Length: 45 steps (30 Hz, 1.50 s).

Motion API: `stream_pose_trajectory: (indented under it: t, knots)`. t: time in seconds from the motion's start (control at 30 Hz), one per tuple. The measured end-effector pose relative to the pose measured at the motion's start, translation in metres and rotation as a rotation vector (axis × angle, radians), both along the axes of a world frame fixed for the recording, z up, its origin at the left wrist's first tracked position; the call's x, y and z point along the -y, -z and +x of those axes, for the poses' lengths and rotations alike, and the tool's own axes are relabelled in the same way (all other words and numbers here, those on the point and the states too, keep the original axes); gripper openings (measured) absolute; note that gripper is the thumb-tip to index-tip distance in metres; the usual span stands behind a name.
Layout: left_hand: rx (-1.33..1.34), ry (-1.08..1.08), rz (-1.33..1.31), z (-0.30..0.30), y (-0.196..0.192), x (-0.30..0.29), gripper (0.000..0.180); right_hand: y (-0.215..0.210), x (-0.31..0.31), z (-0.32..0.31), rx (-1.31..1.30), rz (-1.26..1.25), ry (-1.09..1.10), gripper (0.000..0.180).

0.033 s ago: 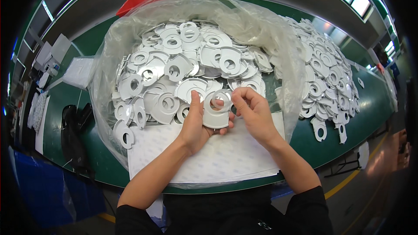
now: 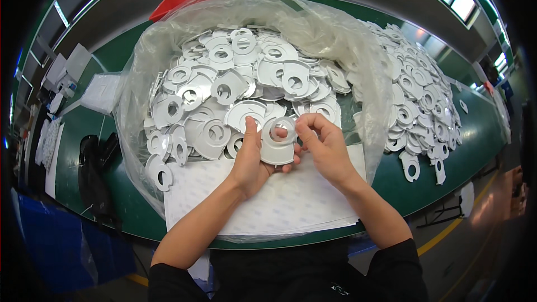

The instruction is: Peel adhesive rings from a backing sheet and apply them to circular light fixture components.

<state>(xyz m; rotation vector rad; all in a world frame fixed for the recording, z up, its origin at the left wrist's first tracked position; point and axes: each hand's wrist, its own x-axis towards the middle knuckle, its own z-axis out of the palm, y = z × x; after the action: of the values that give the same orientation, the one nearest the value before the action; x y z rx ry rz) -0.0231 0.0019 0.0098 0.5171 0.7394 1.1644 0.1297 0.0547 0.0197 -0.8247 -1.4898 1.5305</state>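
My left hand (image 2: 250, 159) holds a light grey plastic part (image 2: 278, 154), flat with a round hole and a wider curved lower end. Its thumb lies along the left edge, and the fingers pass behind, one showing through the hole. Over the hole lies a thin translucent ring (image 2: 288, 124). My right hand (image 2: 324, 144) pinches at the ring's right edge with thumb and forefinger; the exact contact is partly hidden by the fingertips. Beyond my hands, a heap of similar grey parts (image 2: 221, 53) fills an opened clear plastic bag (image 2: 137, 78).
Printed white sheets (image 2: 268, 212) lie under my forearms on the green table (image 2: 425, 196). A second heap of grey parts (image 2: 417, 81) spreads at the right. At the left lie a dark object (image 2: 94, 173) and a white packet (image 2: 100, 92). A red tray edge (image 2: 184, 1) shows behind the bag.
My right fingers have shifted slightly left and the translucent ring has come down closer around the part's hole. My left hand stays where it was.
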Motion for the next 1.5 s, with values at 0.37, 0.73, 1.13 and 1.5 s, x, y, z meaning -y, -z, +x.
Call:
stream_pose_trajectory:
  t: [0.37,0.73,1.13,1.5]
  knots:
    - [0.020,-0.028,0.033,0.0028,0.0023,-0.0024,0.072,0.0025,0.0013,-0.0033,-0.027,-0.134,-0.097,0.015]
    - [0.016,-0.047,0.022,0.0043,0.0017,-0.0018,0.070,0.0026,0.0023,-0.0043,-0.008,-0.130,-0.069,0.015]
    - [0.029,-0.049,0.024,0.0046,0.0028,-0.0024,0.068,0.0036,0.0019,-0.0045,-0.017,-0.138,-0.074,0.015]
    - [-0.052,-0.022,0.068,0.0035,0.0028,-0.0019,0.036,0.0084,0.0013,-0.0044,-0.004,-0.072,-0.060,0.013]
